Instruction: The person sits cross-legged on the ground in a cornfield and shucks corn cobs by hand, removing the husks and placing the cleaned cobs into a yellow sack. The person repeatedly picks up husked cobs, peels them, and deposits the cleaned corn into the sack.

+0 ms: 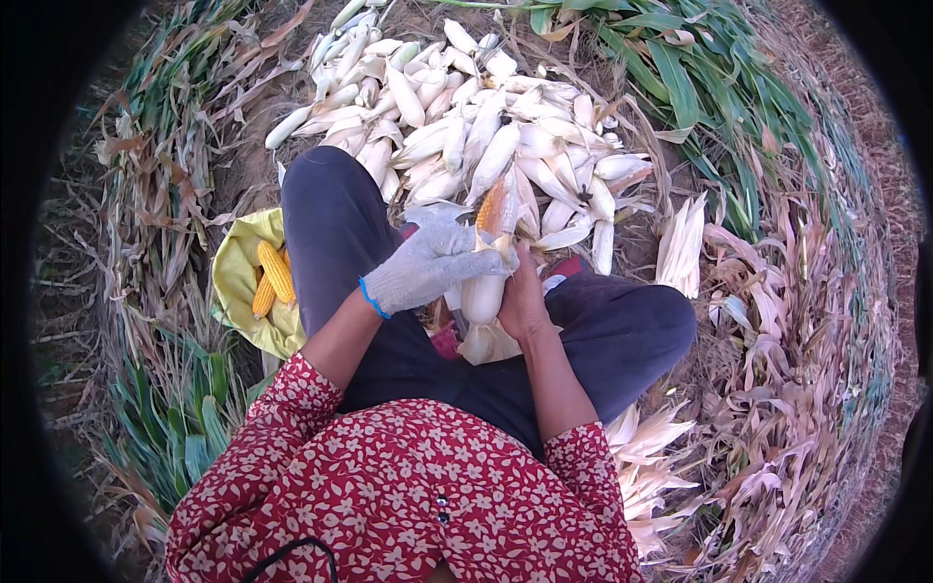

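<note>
An ear of corn in a pale husk lies between my hands, above my crossed legs. My left hand, in a grey knitted glove with a blue cuff edge, grips its upper part. My right hand, bare, is closed around its right side, with its fingers partly hidden. Just beyond my hands, orange-yellow kernels show on a partly opened ear; whether it is the same ear, I cannot tell. A large heap of corn ears in pale husks spreads on the ground before me.
At my left knee stands an open yellow sack with several husked yellow cobs. Stripped husks lie by my right hip, and another husk bunch beyond my right knee. Green corn leaves and dry stalks surround me.
</note>
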Demonstrator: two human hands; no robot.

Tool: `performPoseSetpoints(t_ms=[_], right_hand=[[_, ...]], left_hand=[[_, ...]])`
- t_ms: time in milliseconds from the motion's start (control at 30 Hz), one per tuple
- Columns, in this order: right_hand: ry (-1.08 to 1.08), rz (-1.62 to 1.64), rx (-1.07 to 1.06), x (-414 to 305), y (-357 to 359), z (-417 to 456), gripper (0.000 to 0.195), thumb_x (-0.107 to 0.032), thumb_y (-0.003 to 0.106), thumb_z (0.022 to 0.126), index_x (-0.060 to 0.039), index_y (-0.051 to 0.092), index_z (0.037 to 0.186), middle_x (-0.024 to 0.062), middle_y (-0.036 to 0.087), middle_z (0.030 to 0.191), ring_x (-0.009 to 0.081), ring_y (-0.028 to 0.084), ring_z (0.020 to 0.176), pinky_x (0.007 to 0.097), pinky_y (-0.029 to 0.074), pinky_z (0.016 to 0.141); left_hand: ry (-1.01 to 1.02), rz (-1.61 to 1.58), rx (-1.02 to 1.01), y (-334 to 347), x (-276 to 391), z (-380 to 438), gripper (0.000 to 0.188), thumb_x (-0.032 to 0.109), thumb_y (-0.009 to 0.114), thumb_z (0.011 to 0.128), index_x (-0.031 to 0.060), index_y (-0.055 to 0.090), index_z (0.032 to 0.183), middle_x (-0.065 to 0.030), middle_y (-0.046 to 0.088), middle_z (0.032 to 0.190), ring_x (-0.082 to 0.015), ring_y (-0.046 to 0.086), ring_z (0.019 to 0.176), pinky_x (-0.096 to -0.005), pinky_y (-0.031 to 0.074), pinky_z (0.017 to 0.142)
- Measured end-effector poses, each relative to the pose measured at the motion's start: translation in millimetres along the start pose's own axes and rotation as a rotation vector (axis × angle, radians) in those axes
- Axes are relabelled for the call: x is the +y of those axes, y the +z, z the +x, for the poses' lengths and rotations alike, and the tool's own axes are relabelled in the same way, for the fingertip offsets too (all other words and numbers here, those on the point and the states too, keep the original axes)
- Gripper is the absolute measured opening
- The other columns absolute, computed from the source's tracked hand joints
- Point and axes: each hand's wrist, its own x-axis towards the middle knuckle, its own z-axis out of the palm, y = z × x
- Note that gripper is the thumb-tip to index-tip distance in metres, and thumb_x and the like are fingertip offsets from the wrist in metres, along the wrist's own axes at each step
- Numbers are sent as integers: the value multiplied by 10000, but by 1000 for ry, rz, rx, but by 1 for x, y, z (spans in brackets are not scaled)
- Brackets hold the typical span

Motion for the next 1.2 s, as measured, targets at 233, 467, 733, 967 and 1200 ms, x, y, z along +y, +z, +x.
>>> performPoseSetpoints(t_ms=[233,467,733,967,1200], right_hand=[[-125,-81,149,-16,-10,18,613,-398,631,1010,-4,445,1441,132,619,1217,234,649,1090,410,552,938],[-668,176,357,-149,-47,5,656,-530,561,1006,-98,421,1480,139,545,1391,337,536,1263,531,409,1112],[-1017,-64,356,-200,-57,-55,773,-585,640,941,-82,394,1474,143,533,1359,297,520,1264,476,413,1112],[-926,91,285,-178,-53,-50,653,-564,592,974,-94,465,1409,124,595,1261,300,585,1167,484,456,1056],[-1172,117,350,-186,-65,-59,645,-552,594,970,-187,440,1479,88,576,1373,316,572,1239,534,432,1112]], left_hand=[[89,420,-436,1,5,-26,216,211,696,978,-4,719,987,-119,688,860,-175,658,781,-325,522,730],[547,468,-301,-20,9,-43,181,207,731,909,52,728,1003,-96,704,910,-281,683,884,-378,528,802],[149,798,-63,-36,13,-33,213,201,691,903,39,732,1036,-78,739,977,-265,684,920,-402,518,849],[508,896,148,75,13,46,407,338,638,926,164,634,1294,-109,669,1174,-324,648,1063,-438,512,906],[-24,1264,-277,14,-72,20,166,264,614,909,124,692,951,-118,705,874,-324,703,834,-466,540,712]])
